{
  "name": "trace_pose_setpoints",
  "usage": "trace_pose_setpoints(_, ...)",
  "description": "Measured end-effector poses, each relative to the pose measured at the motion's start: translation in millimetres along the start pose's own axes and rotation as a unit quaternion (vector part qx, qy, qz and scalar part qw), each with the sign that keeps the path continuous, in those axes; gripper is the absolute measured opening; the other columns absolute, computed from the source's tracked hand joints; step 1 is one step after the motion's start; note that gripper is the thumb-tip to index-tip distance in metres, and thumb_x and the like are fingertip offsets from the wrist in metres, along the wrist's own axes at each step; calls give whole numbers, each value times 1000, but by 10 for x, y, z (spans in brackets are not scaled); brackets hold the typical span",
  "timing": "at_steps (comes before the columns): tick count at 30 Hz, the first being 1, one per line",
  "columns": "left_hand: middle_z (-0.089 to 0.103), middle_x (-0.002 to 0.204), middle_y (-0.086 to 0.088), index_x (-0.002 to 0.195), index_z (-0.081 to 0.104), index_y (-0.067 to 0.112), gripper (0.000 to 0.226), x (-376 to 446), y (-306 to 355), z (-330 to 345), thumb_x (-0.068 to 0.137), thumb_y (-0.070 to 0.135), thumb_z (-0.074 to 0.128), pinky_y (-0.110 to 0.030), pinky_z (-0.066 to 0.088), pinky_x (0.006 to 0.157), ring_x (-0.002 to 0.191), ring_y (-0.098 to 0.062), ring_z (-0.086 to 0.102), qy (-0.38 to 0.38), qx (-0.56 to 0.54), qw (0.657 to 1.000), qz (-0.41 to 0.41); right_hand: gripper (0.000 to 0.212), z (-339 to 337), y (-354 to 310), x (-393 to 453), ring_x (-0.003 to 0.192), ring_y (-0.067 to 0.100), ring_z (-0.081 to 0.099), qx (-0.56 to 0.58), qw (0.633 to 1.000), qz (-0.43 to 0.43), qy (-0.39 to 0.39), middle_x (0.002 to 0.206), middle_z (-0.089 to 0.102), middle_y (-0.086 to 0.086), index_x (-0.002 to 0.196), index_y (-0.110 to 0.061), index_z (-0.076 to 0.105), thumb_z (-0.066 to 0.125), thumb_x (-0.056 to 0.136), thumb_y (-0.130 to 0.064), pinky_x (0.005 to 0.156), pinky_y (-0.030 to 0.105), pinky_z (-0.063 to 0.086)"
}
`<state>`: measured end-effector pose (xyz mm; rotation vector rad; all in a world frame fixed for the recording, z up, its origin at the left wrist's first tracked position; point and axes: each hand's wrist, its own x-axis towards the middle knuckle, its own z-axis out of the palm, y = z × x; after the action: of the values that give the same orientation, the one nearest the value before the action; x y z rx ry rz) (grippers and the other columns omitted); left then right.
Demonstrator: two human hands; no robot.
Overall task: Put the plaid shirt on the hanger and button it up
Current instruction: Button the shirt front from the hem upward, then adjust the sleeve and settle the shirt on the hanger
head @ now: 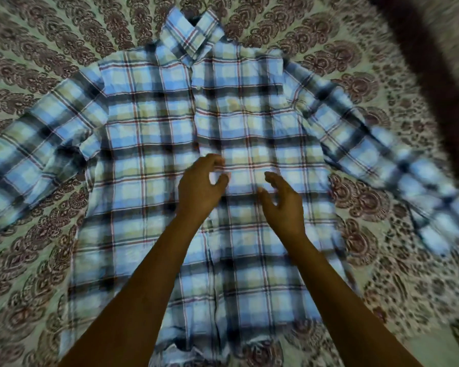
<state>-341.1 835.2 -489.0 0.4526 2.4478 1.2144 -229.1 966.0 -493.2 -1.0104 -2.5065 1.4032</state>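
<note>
Two bare forearms reached over a half-fastened shirt on the bed.

Nearest me, the left hand hovered at the placket about mid-chest, fingers curled and thumb raised as if nipping the cloth, though blur kept me from telling whether it held anything; the right hand beside it was loose and held nothing. One blue, yellow and black plaid cotton shirt lay flat, face up, sleeves spread, on one patterned maroon-and-cream bedspread. Something dark showed inside the collar, perhaps the hanger. I judged the upper front closed, the bottom hem still gaping, so several lower buttons remained.
</note>
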Motion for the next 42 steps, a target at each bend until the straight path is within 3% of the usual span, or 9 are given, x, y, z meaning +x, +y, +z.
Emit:
trace_pose_setpoints(3, 62, 120, -7, 116, 60, 13, 35, -238, 164, 246, 83, 22, 67, -31, 48, 85, 106, -26, 60, -21, 28, 999, 37, 39, -274, 261, -192, 118, 25, 53, -1, 1000, 20, 21, 128, 58, 11, 127, -8, 53, 57, 90, -20, 91, 23, 40)
trace_pose_setpoints(9, 63, 115, -7, 112, 61, 11, 37, -419, 501, 1016, 79, 26, 59, -24, 43, 85, 102, -24, 61, -78, 52, 993, 68, 35, -920, 898, -287, 113, 28, 57, 26, 994, 79, 71, 122, 61, 15, 122, -4, 57, 58, 88, -12, 90, 22, 39)
trace_pose_setpoints(13, 63, 116, -6, 112, 61, 14, 39, -507, 824, 1642, 79, 34, 55, -37, 50, 85, 102, -27, 60, -106, 89, 988, 69, 47, -1442, 1303, -308, 101, 25, 62, 37, 991, 91, 90, 116, 65, 15, 120, -8, 59, 47, 79, -27, 87, 35, 49)
trace_pose_setpoints(16, 62, 117, -8, 114, 61, 16, 43, -606, 1235, 2205, 75, 33, 53, -40, 51, 83, 102, -29, 60, -140, 93, 984, 55, 39, -2002, 1718, -332, 114, 30, 55, 8, 991, 90, 102, 126, 58, 15, 125, -7, 55, 53, 87, -17, 91, 40, 49)
trace_pose_setpoints(22, 65, 113, -11, 108, 63, 12, 42, -654, 1818, 2988, 76, 35, 49, -38, 50, 88, 105, -30, 61, -178, 99, 974, 105, 32, -2768, 2339, -224, 105, 36, 56, -66, 974, 124, 178, 115, 61, 18, 115, -8, 59, 54, 84, -14, 87, 43, 48)
trace_pose_setpoints(25, 67, 108, -10, 105, 65, 13, 32, -645, 1936, 3241, 77, 26, 56, -34, 50, 86, 100, -28, 62, -172, 98, 975, 98, 43, -2941, 2596, -111, 115, 35, 50, -143, 968, 149, 144, 127, 54, 14, 122, -11, 55, 63, 81, -17, 93, 42, 43)
trace_pose_setpoints(31, 64, 98, 5, 103, 66, 14, 21, -639, 1902, 3494, 82, 11, 63, -14, 39, 66, 78, -13, 58, -184, 100, 974, 83, 56, -2939, 2854, 21, 126, 31, 38, -244, 960, 125, 62, 140, 40, 8, 123, -16, 51, 69, 77, -43, 97, 40, 35)
trace_pose_setpoints(37, 68, 101, -4, 101, 64, 11, 19, -685, 1843, 3553, 83, 14, 64, -26, 49, 75, 82, -13, 59, -208, 94, 972, 51, 30, -2939, 2743, 71, 130, 29, 30, -266, 952, 139, 54, 142, 36, 5, 102, -18, 67, 69, 78, -35, 103, 39, 28)
trace_pose_setpoints(42, 64, 96, 2, 102, 65, 12, 17, -696, 1872, 3465, 84, 13, 64, -31, 54, 79, 87, -18, 63, -211, 67, 975, 30, 28, -2856, 2627, 107, 135, 30, 25, -299, 943, 139, 36, 146, 30, 10, 107, -11, 66, 65, 83, -25, 111, 46, 23)
